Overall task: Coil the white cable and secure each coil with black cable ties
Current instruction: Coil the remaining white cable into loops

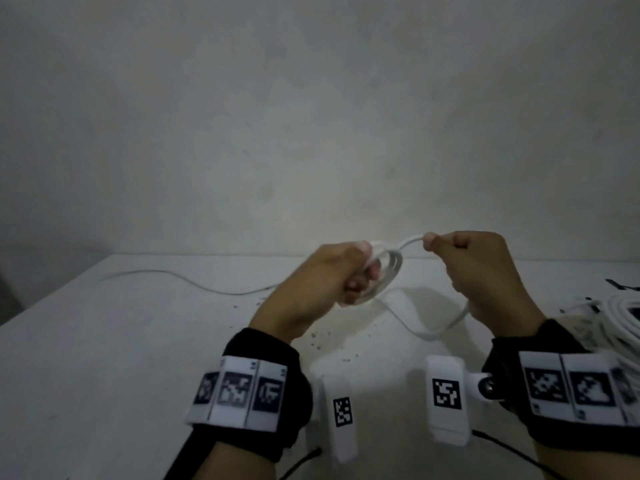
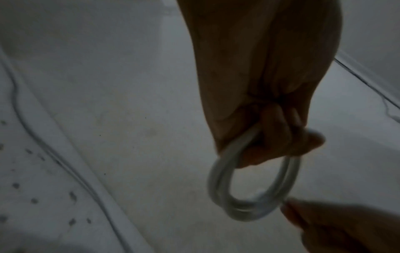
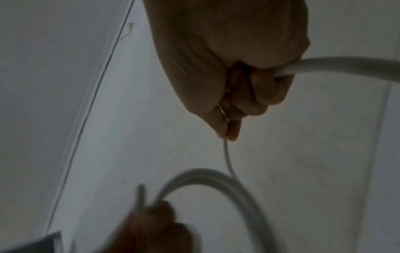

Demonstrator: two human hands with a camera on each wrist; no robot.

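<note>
A white table [image 1: 121, 341] with dark specks stands against a plain grey wall [image 1: 311, 116]. Above its middle, the left hand [image 1: 332, 275] grips a small coil [image 1: 495, 268] of cable [image 1: 429, 332]; the right hand [image 1: 485, 268] pinches the strand. At the right edge, more coils [image 1: 620, 323] are cut off.

The light is dim and grey throughout — a soft bright patch falls on the wall [image 1: 311, 150] and the middle of the counter [image 1: 104, 341], fading to dark at the head view's corners. Faint shadows lie on the counter under the raised hands. Straight edges bow near the frame borders. Both wrist views are darker and grainy — the cable coil [image 2: 251, 193] is smeared by motion blur, and the left hand [image 3: 155, 227] is soft, out of focus.
</note>
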